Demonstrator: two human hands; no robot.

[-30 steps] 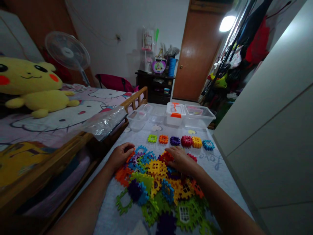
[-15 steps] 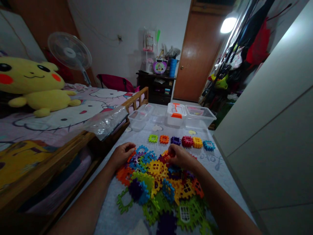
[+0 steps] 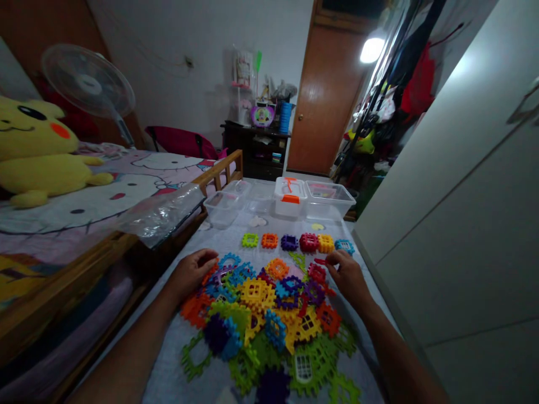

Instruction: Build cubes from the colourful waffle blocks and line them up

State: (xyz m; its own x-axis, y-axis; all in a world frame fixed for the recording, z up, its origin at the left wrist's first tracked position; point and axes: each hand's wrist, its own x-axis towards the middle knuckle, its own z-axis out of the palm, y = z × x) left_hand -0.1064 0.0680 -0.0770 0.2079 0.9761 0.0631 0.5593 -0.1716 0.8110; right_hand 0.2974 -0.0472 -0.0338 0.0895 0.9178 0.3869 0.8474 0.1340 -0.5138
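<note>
A heap of colourful notched plastic building pieces lies on the bed, with a yellow square piece [image 3: 254,292] near its middle. My left hand [image 3: 194,273] rests at the heap's left edge beside orange pieces [image 3: 209,274], fingers loosely curved and apart from the thumb, seemingly holding nothing. On the right, my right hand [image 3: 346,274] pinches a small red plastic piece [image 3: 320,261], largely covered by the fingers. Just below it lies a crimson piece [image 3: 317,273]. Behind the heap runs a row of square pieces: light green [image 3: 250,240], orange [image 3: 269,240], purple [image 3: 289,242], crimson [image 3: 309,242], yellow [image 3: 325,243], blue [image 3: 345,246].
Clear plastic boxes [image 3: 223,210] stand at the back, one lidded with orange latches [image 3: 290,198]. A wooden bed rail [image 3: 126,247] with plastic wrap [image 3: 158,219] borders the left. White cabinet doors [image 3: 442,224] rise on the right.
My right hand has moved right from the heap's middle to its right edge, now with a red piece in its fingers. My left hand stays by the heap. The view has turned slightly right.
</note>
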